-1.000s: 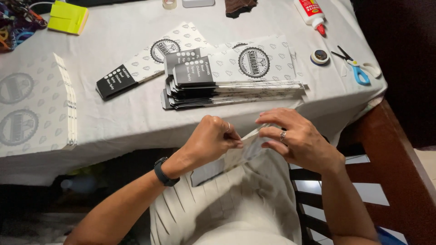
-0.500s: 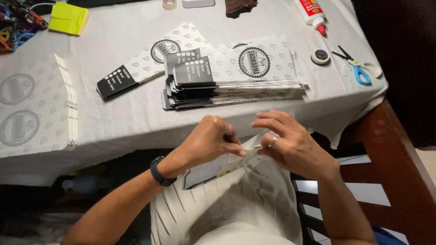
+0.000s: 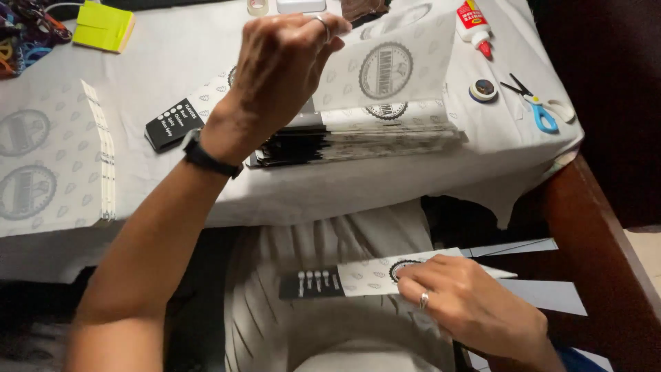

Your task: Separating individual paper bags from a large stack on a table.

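Two hands work apart: the left hand (image 3: 286, 65) pinches a printed paper sheet (image 3: 392, 62) above the stack of flat bags (image 3: 358, 138); the right hand (image 3: 468, 306), fingers flat, presses a folded bag (image 3: 344, 281) on the lap, below that stack

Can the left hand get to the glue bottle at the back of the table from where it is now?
Probably not at once: the left hand holds a printed paper sheet raised between it and the glue bottle. The tabletop around the bottle looks open otherwise.
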